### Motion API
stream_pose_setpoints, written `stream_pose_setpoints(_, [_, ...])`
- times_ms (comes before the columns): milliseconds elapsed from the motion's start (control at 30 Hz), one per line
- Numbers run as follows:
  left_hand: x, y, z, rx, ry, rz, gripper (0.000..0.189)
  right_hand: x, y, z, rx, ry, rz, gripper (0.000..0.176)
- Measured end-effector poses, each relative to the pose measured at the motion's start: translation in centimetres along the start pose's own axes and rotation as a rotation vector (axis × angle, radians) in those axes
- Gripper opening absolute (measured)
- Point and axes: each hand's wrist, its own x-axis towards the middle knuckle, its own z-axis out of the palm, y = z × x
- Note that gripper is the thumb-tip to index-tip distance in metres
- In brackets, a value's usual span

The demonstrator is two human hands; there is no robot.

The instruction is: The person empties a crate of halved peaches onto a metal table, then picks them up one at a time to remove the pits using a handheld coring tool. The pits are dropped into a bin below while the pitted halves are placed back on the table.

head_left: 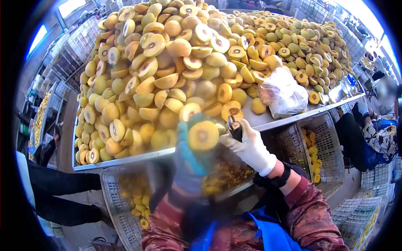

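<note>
My left hand (190,146), in a teal glove, is closed around a halved yellow peach (203,135) with its cut face toward me and the brown pit area in the middle. In my right hand (254,150), in a white glove, is a pitting tool (236,133) with a dark handle and a curved loop blade pointing up. The fingers of that hand are just right of the peach half. Behind both hands rises a large heap of peach halves (146,83) on a metal-edged table (134,157). The left hand is partly blurred.
A clear plastic bag (282,94) lies on the table. Crates (112,188) with peach pieces stand below its edge, another crate (333,146) at right. People sit or stand at both sides: dark-trousered legs (63,180) at left, a flowered sleeve (383,140) at right.
</note>
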Motion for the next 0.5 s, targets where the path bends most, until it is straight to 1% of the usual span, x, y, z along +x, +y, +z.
stream_pose_setpoints(67, [-0.3, 0.4, 0.0, 0.045, -0.002, 0.024, 0.056, -0.5, -0.1, 0.7, -0.019, -0.085, -0.044, 0.049])
stream_pose_setpoints(133, [-0.2, 0.4, -0.1, 0.062, 0.0, 0.048, 0.057, -0.9, 0.6, 2.2, -0.039, -0.108, -0.167, 0.049])
stream_pose_setpoints(167, [0.0, 0.5, -0.8, 0.149, -0.052, 0.112, 0.055, -0.9, 0.7, 2.4, -0.073, -0.159, -0.139, 0.046])
stream_pose_setpoints(233, [0.1, 0.5, -1.2, 0.401, -0.083, 0.252, 0.054, -0.5, 0.8, 2.8, -0.101, -0.227, -0.119, 0.044])
stream_pose_setpoints(333, [-0.5, 0.7, -1.4, 0.741, -0.091, 0.412, 0.053, 0.0, 0.2, 2.9, -0.123, -0.339, -0.051, 0.04])
stream_pose_setpoints(400, [-0.5, 0.9, -1.8, 0.833, -0.082, 0.458, 0.054, 0.4, -0.7, 2.8, -0.101, -0.438, 0.014, 0.041])
stream_pose_setpoints(467, [-0.2, 1.2, -2.7, 0.805, -0.067, 0.455, 0.057, 0.3, 0.9, 4.2, -0.116, -0.361, -0.147, 0.04])
stream_pose_setpoints(500, [-0.4, 1.5, -2.7, 0.752, -0.052, 0.421, 0.057, 0.2, 1.4, 4.8, -0.125, -0.322, -0.228, 0.039])
